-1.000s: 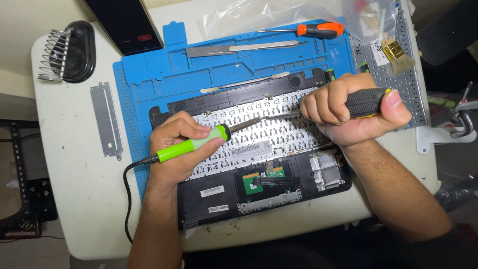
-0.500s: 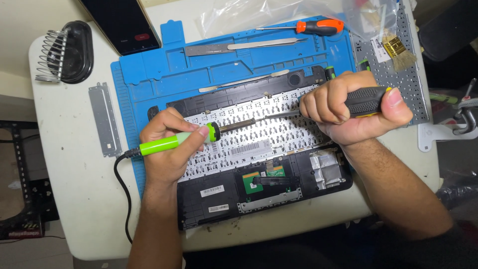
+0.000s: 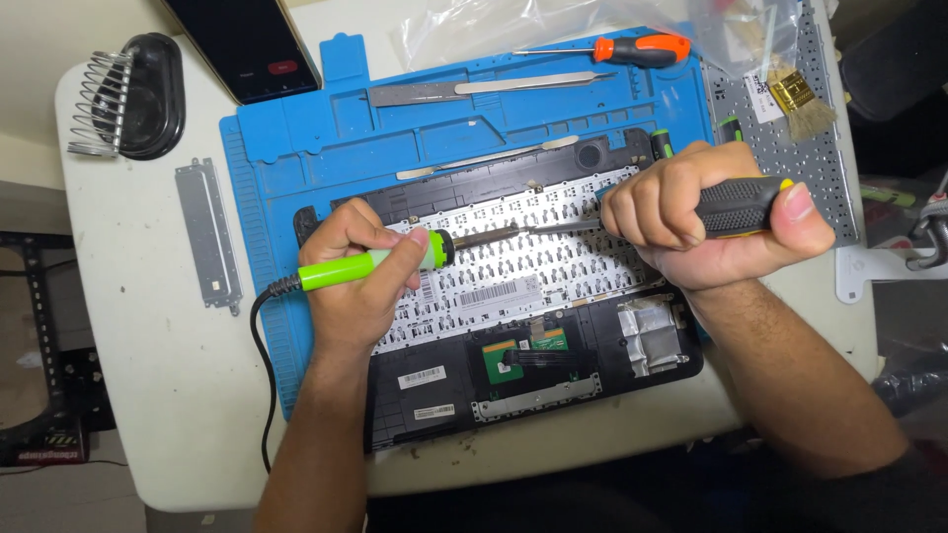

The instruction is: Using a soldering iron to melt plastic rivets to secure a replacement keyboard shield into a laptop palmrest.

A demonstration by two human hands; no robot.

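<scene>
An opened laptop shell (image 3: 592,380) lies face down on a blue work mat (image 3: 296,128), the white back of its keyboard (image 3: 553,262) showing. My left hand (image 3: 360,281) grips a green-handled soldering iron (image 3: 346,268), its tip lying over the keyboard's upper middle. My right hand (image 3: 691,222) is closed round a black and yellow screwdriver (image 3: 741,204). The screwdriver's metal shaft points left and meets the iron's tip.
An orange screwdriver (image 3: 642,47), tweezers (image 3: 474,91) and a thin metal tool lie along the mat's top. A coil iron stand (image 3: 133,99) and a grey metal strip (image 3: 207,232) sit left. A phone (image 3: 247,44) lies top left, a perforated metal plate (image 3: 790,148) and small brush right.
My left hand has tilted the soldering iron flatter, with its handle lower to the left. The right hand and screwdriver have stayed put.
</scene>
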